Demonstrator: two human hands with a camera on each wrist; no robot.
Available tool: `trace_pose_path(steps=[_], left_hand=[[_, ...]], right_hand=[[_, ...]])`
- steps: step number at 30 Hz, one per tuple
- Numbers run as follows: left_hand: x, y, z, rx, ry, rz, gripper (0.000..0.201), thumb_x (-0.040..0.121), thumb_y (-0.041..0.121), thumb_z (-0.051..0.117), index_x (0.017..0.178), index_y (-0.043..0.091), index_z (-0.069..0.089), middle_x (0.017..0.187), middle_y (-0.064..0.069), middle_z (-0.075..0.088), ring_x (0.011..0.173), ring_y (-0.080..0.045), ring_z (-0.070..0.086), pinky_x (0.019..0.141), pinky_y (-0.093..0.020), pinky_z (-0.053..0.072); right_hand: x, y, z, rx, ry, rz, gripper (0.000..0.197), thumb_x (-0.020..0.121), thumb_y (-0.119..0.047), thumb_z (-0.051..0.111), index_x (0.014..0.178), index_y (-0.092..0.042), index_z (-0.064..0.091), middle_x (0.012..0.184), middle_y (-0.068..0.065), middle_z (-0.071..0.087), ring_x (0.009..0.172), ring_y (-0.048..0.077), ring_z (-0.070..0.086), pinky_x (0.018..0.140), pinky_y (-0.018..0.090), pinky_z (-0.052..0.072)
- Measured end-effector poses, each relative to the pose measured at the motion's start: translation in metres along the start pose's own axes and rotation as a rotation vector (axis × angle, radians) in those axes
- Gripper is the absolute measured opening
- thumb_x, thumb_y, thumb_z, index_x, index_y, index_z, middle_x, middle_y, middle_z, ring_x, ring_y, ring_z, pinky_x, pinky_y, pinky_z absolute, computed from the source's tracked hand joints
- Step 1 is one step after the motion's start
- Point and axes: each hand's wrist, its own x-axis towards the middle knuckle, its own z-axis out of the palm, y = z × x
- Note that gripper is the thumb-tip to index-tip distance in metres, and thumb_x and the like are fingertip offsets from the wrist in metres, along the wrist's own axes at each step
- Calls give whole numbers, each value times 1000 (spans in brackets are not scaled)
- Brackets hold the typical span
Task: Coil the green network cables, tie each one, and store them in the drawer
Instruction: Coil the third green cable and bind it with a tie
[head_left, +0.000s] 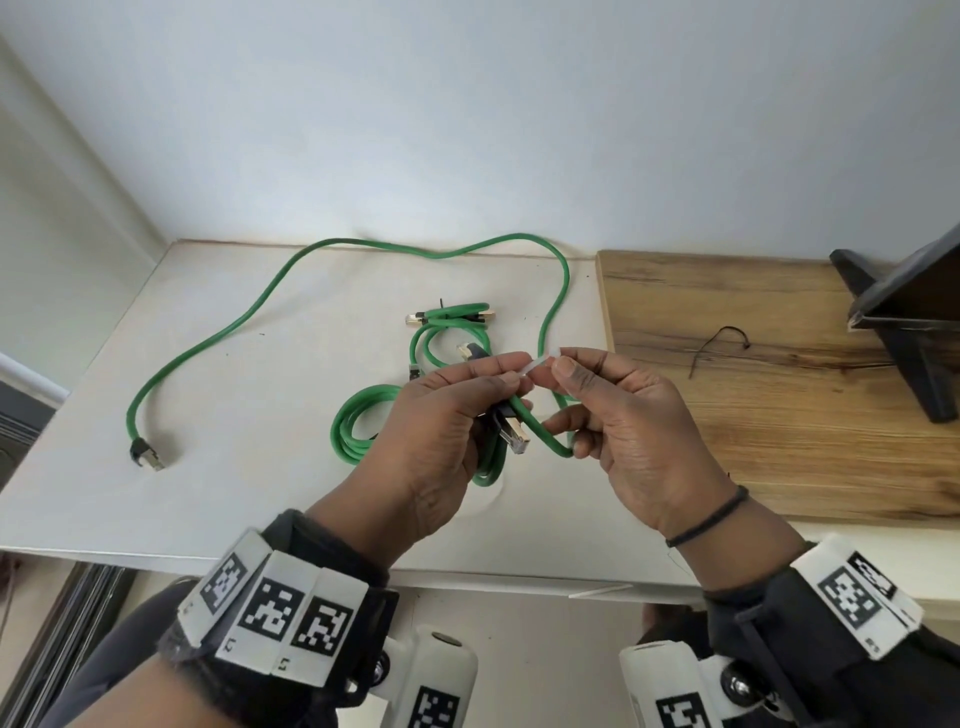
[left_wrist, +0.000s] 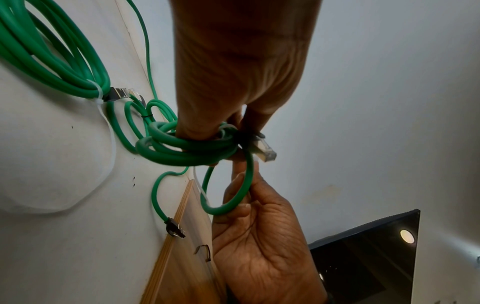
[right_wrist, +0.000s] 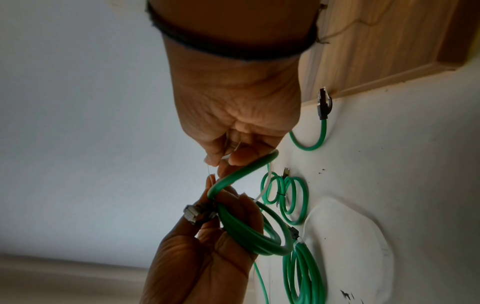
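My left hand (head_left: 498, 376) grips a small coil of green network cable (head_left: 489, 465) above the white table (head_left: 208, 493); its plug (head_left: 517, 437) sticks out below the fingers. Left thumb and forefinger also pinch one end of a white zip tie (head_left: 537, 365). My right hand (head_left: 566, 370) pinches the tie's other end, and a loop of the same cable (head_left: 550, 441) hangs over its lower fingers. The left wrist view shows the held coil (left_wrist: 187, 148) and the plug (left_wrist: 263, 151). In the right wrist view the tie (right_wrist: 226, 157) sits between the right fingertips.
A long loose green cable (head_left: 260, 306) snakes across the table's back and left. A small black-tied coil (head_left: 457, 319) and a white-tied coil (head_left: 353, 426) lie near the hands. To the right, a wooden board (head_left: 779, 441) carries a black tie (head_left: 717, 348) and a black stand (head_left: 909, 322).
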Motion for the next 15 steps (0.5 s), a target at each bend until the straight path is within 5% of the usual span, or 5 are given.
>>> trace_pose_path(steps=[5,10,15], left_hand=[[-1,1,0,-3,10,-14,21,85,-6,55,85,4,73,71,-9,70,60,-13,63,60,-23,53],[-1,1,0,4,10,-12,21,86,-6,55,86,3,73,71,-9,69,63,-13,62,70,-25,52],[-2,2,0,-11,14,-11,19,87,-6,53,93,0,71,73,-11,69,58,-12,62,58,-19,53]], right_hand=[[2,1,-2,-15,3,-17,8,86,-14,63,90,-16,70,89,6,75,51,15,62,39,18,40],[2,3,-2,-56,1,-63,10,87,-12,63,91,-17,70,89,5,75,52,15,63,38,19,40],[2,2,-3,-50,9,-84,11,86,-10,63,92,-16,71,88,6,74,51,15,64,38,20,41]])
